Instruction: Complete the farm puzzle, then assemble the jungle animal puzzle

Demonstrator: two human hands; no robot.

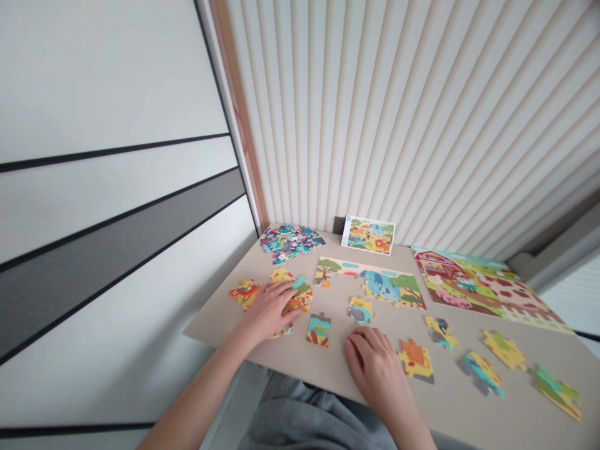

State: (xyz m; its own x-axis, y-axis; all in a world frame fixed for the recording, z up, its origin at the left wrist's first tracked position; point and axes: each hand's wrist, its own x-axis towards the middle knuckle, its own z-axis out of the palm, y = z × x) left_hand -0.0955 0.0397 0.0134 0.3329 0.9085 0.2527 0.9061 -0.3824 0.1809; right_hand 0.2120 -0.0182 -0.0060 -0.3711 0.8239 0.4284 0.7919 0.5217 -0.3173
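My left hand lies over a loose heap of jigsaw pieces, its fingers stretched out and the thumb apart. Under and beside its fingertips is an orange and green piece; whether the fingers grip it I cannot tell. My right hand rests on the table with its fingers curled together, and no piece shows in it. Between the hands lies a piece with a green crocodile. Just beyond the right hand is a yellow and teal piece. Farther back lies a partly joined puzzle with a blue elephant and trees.
A picture card stands upright at the table's back. A pile of purple and blue pieces lies back left. An assembled farm puzzle covers the right rear. Several loose pieces, including an orange one, lie right on the beige table.
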